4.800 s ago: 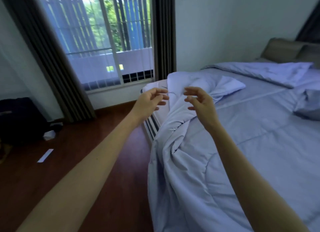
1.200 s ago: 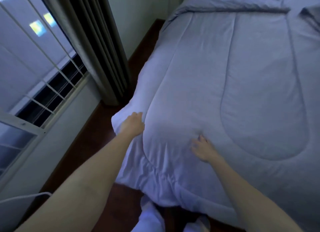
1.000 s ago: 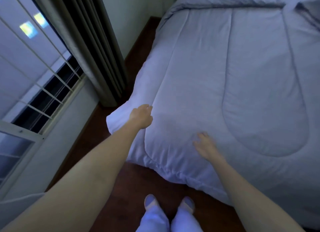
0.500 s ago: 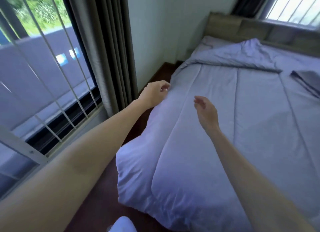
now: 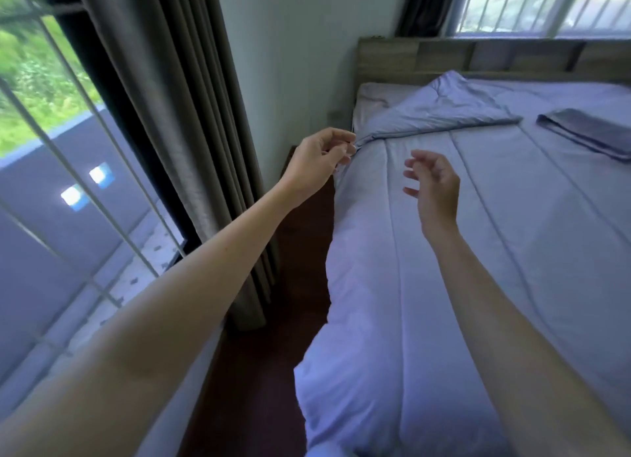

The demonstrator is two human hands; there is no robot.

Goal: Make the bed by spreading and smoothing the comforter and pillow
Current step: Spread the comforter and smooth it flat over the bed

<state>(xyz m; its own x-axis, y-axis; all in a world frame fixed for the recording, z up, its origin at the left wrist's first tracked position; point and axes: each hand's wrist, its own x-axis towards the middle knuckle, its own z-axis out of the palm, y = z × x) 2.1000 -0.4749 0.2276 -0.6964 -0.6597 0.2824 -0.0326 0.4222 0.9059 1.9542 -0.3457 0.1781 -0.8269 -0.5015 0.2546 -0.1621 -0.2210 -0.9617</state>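
Observation:
A pale blue comforter (image 5: 495, 251) lies spread over the bed, its left edge hanging toward the floor. Its top end is folded back in a triangular flap (image 5: 440, 113) near the headboard. My left hand (image 5: 321, 159) is raised in the air by the comforter's left edge, fingers loosely curled, holding nothing. My right hand (image 5: 435, 183) hovers above the comforter with fingers apart and empty. A flat grey folded cloth or pillowcase (image 5: 587, 132) rests on the bed at the right. A pale pillow or sheet corner (image 5: 372, 94) shows at the head.
A wooden headboard (image 5: 478, 55) stands under a barred window (image 5: 546, 5). Grey curtains (image 5: 177, 115) hang along the left beside a large barred window (image 5: 51, 149). A narrow strip of dark wooden floor (image 5: 290, 285) runs between curtain and bed.
Both hands lifted off the comforter's foot corner and now hover higher up the left side. The view swung up from the foot of the bed toward the headboard.

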